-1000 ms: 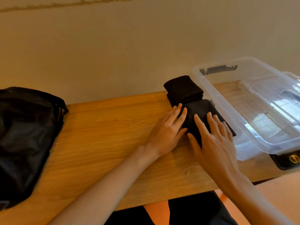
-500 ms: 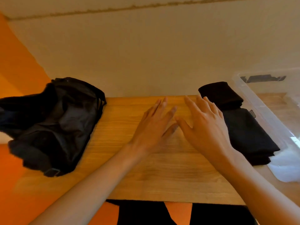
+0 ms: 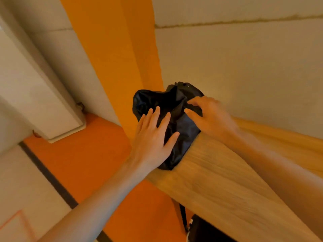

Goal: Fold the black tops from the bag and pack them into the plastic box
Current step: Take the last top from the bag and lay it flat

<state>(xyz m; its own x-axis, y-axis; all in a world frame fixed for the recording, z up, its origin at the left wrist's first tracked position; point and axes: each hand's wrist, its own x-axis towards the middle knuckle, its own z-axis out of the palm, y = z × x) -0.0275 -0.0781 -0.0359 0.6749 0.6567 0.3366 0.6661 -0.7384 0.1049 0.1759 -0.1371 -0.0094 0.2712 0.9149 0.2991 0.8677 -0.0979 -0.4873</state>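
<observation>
A black bag [image 3: 181,123] sits on the left end of the wooden table [image 3: 227,186], its mouth gaping upward with dark fabric inside. My left hand [image 3: 153,137] hovers over the bag's near side with fingers straight and spread. My right hand [image 3: 208,114] is at the bag's right rim, fingers bent and touching the fabric near the opening; whether they grip it is blurred. The folded black tops and the plastic box are out of view.
The table's left end drops off to an orange floor [image 3: 83,154]. An orange stripe [image 3: 122,58] runs up the beige wall behind the bag. A pale ledge [image 3: 43,95] juts out at the left. Something dark [image 3: 206,229] lies under the table.
The view swung left, away from the folded tops and the box. Both hands left the table's middle and reached the black bag at the table's left end.
</observation>
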